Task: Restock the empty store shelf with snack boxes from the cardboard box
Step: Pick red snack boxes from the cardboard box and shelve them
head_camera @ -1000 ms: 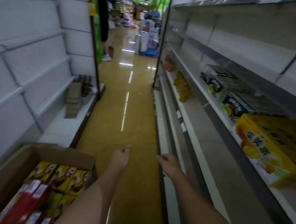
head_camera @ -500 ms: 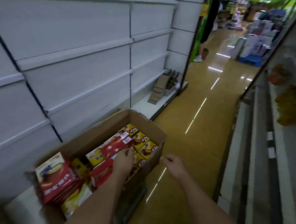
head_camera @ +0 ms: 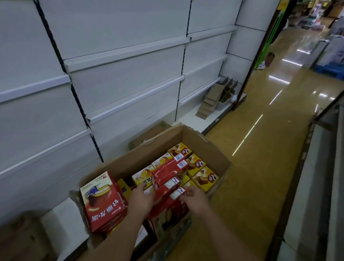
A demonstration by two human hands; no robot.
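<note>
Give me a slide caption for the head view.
Both hands reach for red snack boxes in the cardboard box.

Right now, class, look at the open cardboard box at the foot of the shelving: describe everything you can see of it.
The cardboard box is plain brown corrugated card, open at the top, its flaps raised and its rim ragged in places. It sits low against the white shelving, beside the yellow aisle floor. Inside are red snack boxes and yellow snack boxes, some flat, some on edge. Both the left hand and the right hand reach in and touch the red packs near its middle.
</note>
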